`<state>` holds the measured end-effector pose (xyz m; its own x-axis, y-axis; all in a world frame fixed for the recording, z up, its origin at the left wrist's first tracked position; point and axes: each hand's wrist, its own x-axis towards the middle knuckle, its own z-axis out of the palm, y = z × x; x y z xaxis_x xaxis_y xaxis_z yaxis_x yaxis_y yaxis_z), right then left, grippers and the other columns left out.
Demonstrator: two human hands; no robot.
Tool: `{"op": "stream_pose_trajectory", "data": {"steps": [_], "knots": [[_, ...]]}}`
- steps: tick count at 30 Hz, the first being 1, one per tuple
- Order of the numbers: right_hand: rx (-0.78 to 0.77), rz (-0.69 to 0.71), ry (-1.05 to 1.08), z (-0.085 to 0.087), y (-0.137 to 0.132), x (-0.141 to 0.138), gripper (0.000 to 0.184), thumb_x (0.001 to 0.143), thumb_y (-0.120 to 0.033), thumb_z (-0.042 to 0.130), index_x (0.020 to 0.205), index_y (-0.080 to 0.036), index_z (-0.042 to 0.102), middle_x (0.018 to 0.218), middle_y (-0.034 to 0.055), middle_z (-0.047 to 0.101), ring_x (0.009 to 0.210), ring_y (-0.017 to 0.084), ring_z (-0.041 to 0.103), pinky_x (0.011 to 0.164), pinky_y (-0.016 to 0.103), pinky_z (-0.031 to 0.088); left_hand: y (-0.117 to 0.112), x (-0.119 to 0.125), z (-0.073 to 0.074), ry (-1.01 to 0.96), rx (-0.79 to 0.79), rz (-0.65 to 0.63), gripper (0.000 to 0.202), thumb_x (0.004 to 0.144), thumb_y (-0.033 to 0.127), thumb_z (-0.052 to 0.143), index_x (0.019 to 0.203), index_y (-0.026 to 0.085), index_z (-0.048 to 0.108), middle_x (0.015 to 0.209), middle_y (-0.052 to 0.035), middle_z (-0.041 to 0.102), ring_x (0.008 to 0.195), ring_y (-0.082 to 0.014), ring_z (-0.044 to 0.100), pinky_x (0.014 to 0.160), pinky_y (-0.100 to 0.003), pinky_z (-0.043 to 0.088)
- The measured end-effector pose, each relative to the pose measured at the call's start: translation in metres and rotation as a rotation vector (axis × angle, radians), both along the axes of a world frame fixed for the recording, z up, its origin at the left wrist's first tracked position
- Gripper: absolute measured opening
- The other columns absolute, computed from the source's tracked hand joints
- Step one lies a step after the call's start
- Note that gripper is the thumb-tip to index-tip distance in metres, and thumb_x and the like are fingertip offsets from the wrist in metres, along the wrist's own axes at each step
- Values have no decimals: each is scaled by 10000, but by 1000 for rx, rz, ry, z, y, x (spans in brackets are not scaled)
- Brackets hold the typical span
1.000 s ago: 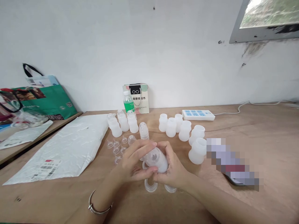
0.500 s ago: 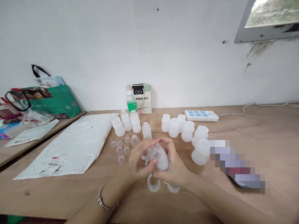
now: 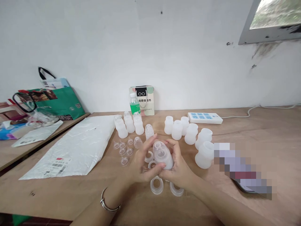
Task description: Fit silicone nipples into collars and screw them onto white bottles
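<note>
A small baby bottle (image 3: 162, 154) with a milky white body and a clear, teat-shaped top is held tilted above the table, its top toward me. My right hand (image 3: 182, 165) wraps round its body from the right. From the left, my left hand (image 3: 141, 161) grips the collar area, thumb pressed low and fingers curved over the far side, partly hidden. Clear collar rings (image 3: 156, 191) lie beneath and in front of the hands. To the left are several clear teats (image 3: 124, 161) and a domed cap (image 3: 138, 142). A capped bottle (image 3: 149, 131) stands just behind my hands.
Several capped bottles (image 3: 121, 129) stand at back left; open white bottle bodies (image 3: 203, 159) line the right. Around them are a white plastic mailer (image 3: 75, 144), a power strip (image 3: 205, 118), a green-labelled drink bottle (image 3: 134, 105), a paper bag (image 3: 148, 106) and a blurred-out phone (image 3: 245, 185).
The left fingers have shifted off the bottle's top, so the clear top now shows more fully. The whole view has moved slightly; the other things on the table stay put.
</note>
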<state>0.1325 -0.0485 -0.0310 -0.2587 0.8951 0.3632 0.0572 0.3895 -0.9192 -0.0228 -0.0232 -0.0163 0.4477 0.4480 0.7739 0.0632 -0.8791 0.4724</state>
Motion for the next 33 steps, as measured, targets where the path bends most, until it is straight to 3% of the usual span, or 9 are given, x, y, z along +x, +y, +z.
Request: {"op": "stream_pose_trajectory", "data": {"steps": [4,8,11,13,16,19,22,29,33], "knots": [[52,-104,-136,9,2,5,545,697,-264,649,1149,-226,346,1157,109,534,1037,257,540,830,426,466,5,1,-1,-180,-78,59,596,796,197,643,1299,243,327,1217,-121,574,1107,-215,577,871,-369,522],[96,-295,-234,5,18,10,416,725,-345,655,1072,-219,464,1105,89,559,996,257,519,874,457,427,21,-7,0,-260,-38,196,566,827,410,596,1298,213,349,1330,-163,473,1199,-249,506,964,-435,451],[38,-369,-178,-3,41,14,407,733,-339,633,1063,-205,436,1090,88,577,991,238,542,864,415,442,33,-20,5,-430,76,416,394,905,419,438,1238,210,410,1267,-129,505,1158,-227,523,936,-417,451],[-30,-366,-182,-9,58,16,361,735,-310,612,1018,-195,419,1067,89,597,970,223,572,856,389,450,39,-28,8,-435,65,596,308,916,365,420,1178,208,451,1196,-103,543,1120,-210,538,916,-392,455],[-79,-397,-254,-16,78,18,342,707,-312,621,959,-185,428,1004,101,610,934,251,584,821,411,451,48,-37,10,-185,-125,799,258,900,312,425,1114,184,494,1142,-100,585,1079,-221,551,906,-405,452],[-81,-421,-273,-21,91,17,358,701,-318,626,968,-175,435,992,110,606,949,265,574,835,422,438,56,-41,8,204,-301,848,258,879,268,416,1086,154,520,1127,-115,612,1067,-247,555,913,-435,442],[-62,-421,-277,-24,99,13,364,709,-305,619,994,-167,441,1016,109,604,987,255,564,867,406,430,61,-42,3,431,-309,884,278,873,233,393,1090,128,531,1139,-126,615,1084,-257,551,945,-431,423],[-42,-418,-265,-27,108,5,442,732,-272,599,1112,-132,422,1120,162,585,1022,271,576,897,449,442,65,-45,-6,652,-282,912,293,846,219,430,1088,113,558,1145,-133,616,1059,-299,555,925,-434,428],[13,-399,-260,-15,70,9,525,759,-251,581,1230,-177,361,1293,143,491,1214,265,473,1020,465,369,66,-46,-8,665,-272,908,305,858,234,413,1091,104,560,1132,-140,617,1027,-308,560,904,-440,433]]}}
